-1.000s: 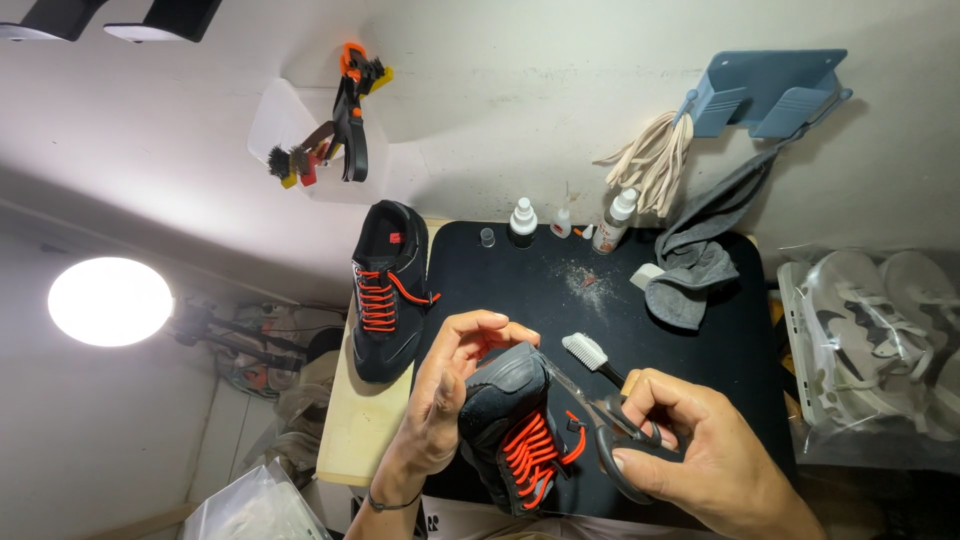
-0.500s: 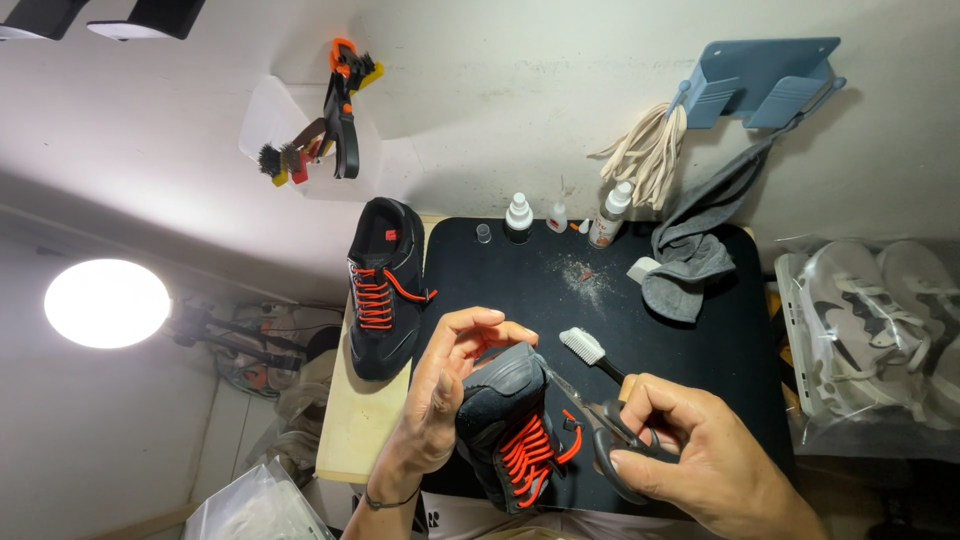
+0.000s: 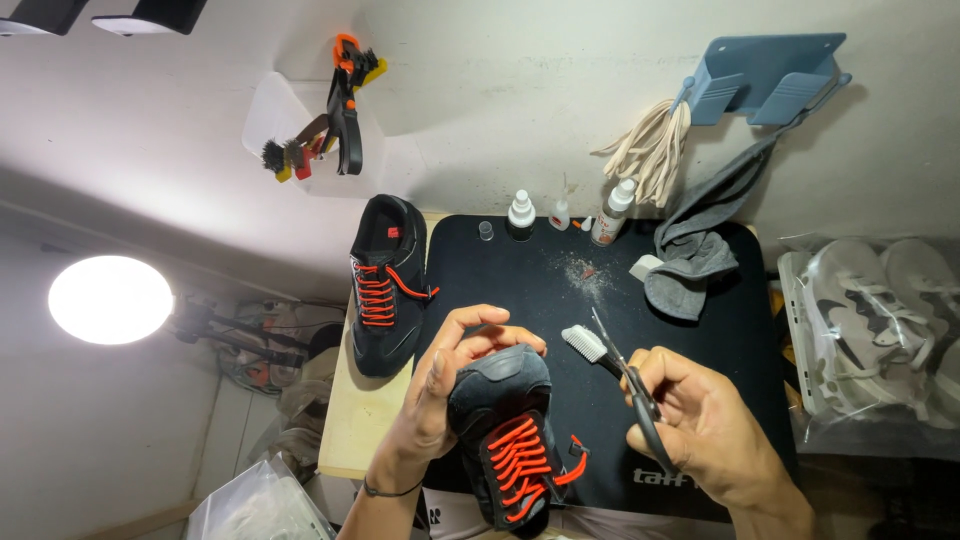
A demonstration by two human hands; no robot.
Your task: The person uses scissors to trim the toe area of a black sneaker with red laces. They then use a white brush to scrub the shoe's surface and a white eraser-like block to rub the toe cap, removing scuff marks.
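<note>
My left hand point(image 3: 440, 390) grips the toe of a black shoe with orange laces point(image 3: 508, 440), held upright over the front of the black mat point(image 3: 560, 300). My right hand point(image 3: 705, 430) is shut on a pair of small scissors point(image 3: 628, 385) whose thin blades point up toward a white brush head point(image 3: 584, 343) lying on the mat. The scissors sit just right of the shoe, apart from it. A second black shoe with orange laces point(image 3: 386, 285) lies on the wooden table edge at the left of the mat.
Small bottles point(image 3: 520, 213) and a grey cloth point(image 3: 690, 262) line the mat's far edge. Pale laces point(image 3: 650, 150) hang below a blue wall holder point(image 3: 765, 75). Brushes point(image 3: 325, 125) hang on the wall. White shoes in clear bags point(image 3: 880, 320) lie at right; a round lamp point(image 3: 110, 298) glows at left.
My right hand has lifted the scissors a little higher and closer to the brush head. My left hand's fingers have shifted on the shoe's toe. The view has tilted slightly.
</note>
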